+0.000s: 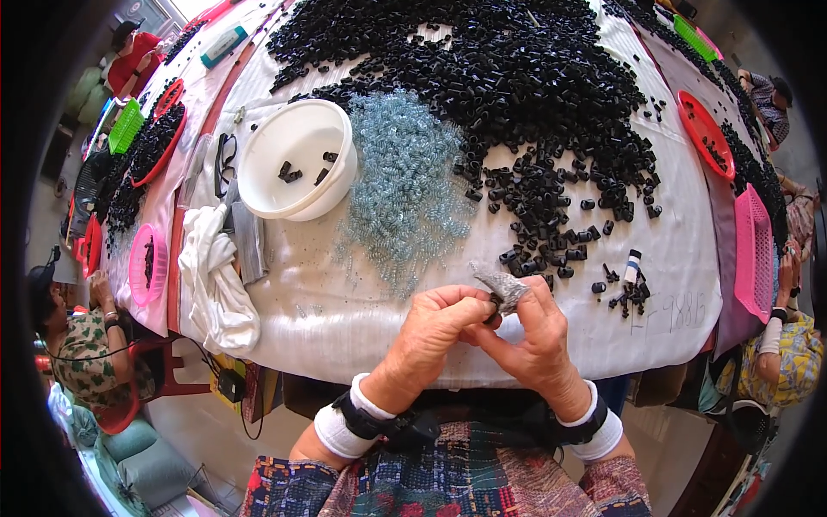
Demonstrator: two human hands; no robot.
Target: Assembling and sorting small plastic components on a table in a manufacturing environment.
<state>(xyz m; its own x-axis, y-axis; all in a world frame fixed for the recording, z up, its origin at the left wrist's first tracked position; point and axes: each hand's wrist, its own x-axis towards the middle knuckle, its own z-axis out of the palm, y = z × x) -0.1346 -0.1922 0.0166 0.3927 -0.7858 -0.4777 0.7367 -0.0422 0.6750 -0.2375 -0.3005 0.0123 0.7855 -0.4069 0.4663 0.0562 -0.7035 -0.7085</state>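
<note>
My left hand (439, 326) and my right hand (532, 338) meet at the near edge of the cloth-covered table, fingers closed in pinches. A small black plastic part (494, 320) shows between their fingertips, mostly hidden. A crumpled grey scrap (501, 288), cloth-like, sticks up at the same spot against my right fingers; which fingers bear it I cannot tell. Just beyond lies a heap of clear bluish coil springs (401, 177). Behind and to the right spreads a large pile of short black tubular parts (517, 95). Small black pieces (633, 297) lie right of my hands beside a little white-and-dark tube (632, 265).
A white bowl (301, 202) holds a few black parts. Left of it are glasses (226, 159) and a white cloth (211, 276). Neighbouring tables carry a pink basket (753, 250) and a red tray (706, 138). Other people (90, 345) sit at both sides.
</note>
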